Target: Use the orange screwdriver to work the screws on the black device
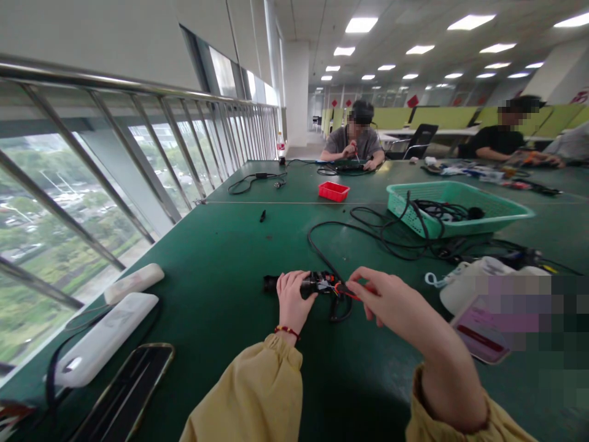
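Note:
My left hand [293, 299] is closed around a small black device [309, 284] that lies on the green table [230, 258]. Its black end pokes out to the left of my fingers. My right hand [384, 299] pinches a thin red-handled tool [348, 291] whose tip meets the device's right end, where red and white wires show. A black cable [322, 248] loops away from the device toward the back. Both my sleeves are mustard yellow, and a red bracelet sits on my left wrist.
A teal basket [460, 209] of black cables stands at right, a small red tray [334, 191] behind. White power strips [108, 334] and a phone [126, 393] lie at left by the railing. Two people sit at the far end. Pink paper [481, 334] lies at right.

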The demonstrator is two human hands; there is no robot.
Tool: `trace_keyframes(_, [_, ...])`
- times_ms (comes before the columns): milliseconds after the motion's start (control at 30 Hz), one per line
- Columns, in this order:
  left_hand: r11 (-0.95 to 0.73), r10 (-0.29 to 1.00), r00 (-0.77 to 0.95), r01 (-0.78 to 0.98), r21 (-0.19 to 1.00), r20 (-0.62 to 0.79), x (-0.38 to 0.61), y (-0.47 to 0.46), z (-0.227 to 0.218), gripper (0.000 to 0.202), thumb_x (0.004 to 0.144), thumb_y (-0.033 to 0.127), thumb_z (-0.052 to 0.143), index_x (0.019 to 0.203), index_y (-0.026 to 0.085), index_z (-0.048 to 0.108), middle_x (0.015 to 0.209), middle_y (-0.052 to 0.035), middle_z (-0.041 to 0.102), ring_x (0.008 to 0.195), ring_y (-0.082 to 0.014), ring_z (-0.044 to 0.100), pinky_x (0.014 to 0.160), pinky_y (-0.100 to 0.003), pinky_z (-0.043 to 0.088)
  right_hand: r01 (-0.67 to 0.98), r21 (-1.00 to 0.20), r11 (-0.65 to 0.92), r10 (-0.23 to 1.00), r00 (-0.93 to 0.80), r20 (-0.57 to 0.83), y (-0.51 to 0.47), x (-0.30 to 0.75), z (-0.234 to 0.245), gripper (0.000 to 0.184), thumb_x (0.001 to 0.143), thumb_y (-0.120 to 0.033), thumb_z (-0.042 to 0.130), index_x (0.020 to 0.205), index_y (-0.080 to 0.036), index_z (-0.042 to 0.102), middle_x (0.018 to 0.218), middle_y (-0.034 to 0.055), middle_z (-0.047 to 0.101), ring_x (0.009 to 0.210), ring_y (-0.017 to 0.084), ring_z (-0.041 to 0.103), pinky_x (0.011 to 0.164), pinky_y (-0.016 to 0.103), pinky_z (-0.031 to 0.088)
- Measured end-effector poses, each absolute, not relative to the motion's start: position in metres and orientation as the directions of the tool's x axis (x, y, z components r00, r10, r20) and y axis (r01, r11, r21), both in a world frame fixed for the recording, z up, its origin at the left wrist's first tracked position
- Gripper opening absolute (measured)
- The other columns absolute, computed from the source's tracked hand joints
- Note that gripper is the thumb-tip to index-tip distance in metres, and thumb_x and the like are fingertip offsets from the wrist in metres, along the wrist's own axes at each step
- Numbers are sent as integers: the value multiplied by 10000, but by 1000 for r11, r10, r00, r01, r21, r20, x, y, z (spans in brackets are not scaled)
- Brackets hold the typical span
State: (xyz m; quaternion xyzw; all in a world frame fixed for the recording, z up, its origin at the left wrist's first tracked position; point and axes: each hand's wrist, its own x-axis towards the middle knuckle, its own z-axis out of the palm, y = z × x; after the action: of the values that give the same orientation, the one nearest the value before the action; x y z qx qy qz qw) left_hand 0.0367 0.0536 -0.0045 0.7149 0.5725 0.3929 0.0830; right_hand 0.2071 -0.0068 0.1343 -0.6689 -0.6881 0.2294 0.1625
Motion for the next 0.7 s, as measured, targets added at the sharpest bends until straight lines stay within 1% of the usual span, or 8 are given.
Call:
trace_keyframes(100, [-330,888,45,754,567,458,36,54,-4,372,654,173,669,1013,222,588,1060,-27,615,1063,-220,500,1044,-442,244,846,-531,-55,997,14,-81,-6,198,135,266,855,-419,346,847,-256,557,497,-29,530,424,134,484,445,228,300])
trace_keyframes(167, [-330,891,48,752,571,451,36,55,-5,379,657,170,666,1023,226,583,1063,-24,612,1062,-217,498,1047,-443,238,845,-535,-2,1000,10,11,-4,197,132,202,805,-380,445,936,-255,536,588,-20,572,492,143,523,478,231,329])
trace_keyframes(300, [-325,893,41,750,576,449,36,55,-5,391,654,166,662,1032,228,580,1066,-26,607,1072,-218,492,1052,-441,234,826,-550,124,985,-33,171,-1,199,126,310,711,-242,537,1016,-253,484,789,2,618,646,151,568,555,232,372])
trace_keyframes(400, [-329,890,44,752,571,454,36,55,-6,382,656,172,660,1026,229,583,1064,-27,609,1072,-219,493,1053,-437,235,834,-551,45,996,8,93,0,198,127,196,771,-353,497,938,-250,507,671,-7,591,569,152,534,515,234,355])
trace_keyframes(500, [-335,887,52,755,564,458,36,55,-6,373,664,179,654,1026,231,581,1071,-27,608,1073,-219,495,1048,-436,242,846,-532,-40,999,33,-23,-2,196,130,247,838,-452,380,845,-250,521,589,-8,548,512,152,505,482,237,328])
trace_keyframes(567, [-330,889,50,758,563,455,37,55,-6,375,665,177,650,1028,231,579,1072,-28,609,1073,-219,496,1047,-438,245,857,-513,-44,999,50,-2,-2,197,130,217,838,-426,386,887,-253,507,616,-7,553,531,156,515,495,240,333])
trace_keyframes(633, [-324,891,45,761,562,451,37,55,-6,379,662,168,646,1029,232,576,1072,-27,608,1075,-220,494,1049,-443,242,858,-514,-9,996,53,72,-2,200,129,183,795,-331,454,957,-246,467,685,-2,574,582,160,538,517,240,344])
trace_keyframes(700, [-322,891,46,763,560,451,38,54,-5,382,660,155,640,1028,231,572,1075,-27,605,1082,-221,488,1052,-446,236,845,-532,44,991,33,133,0,203,127,246,743,-240,485,983,-237,431,741,3,585,619,156,549,529,233,351])
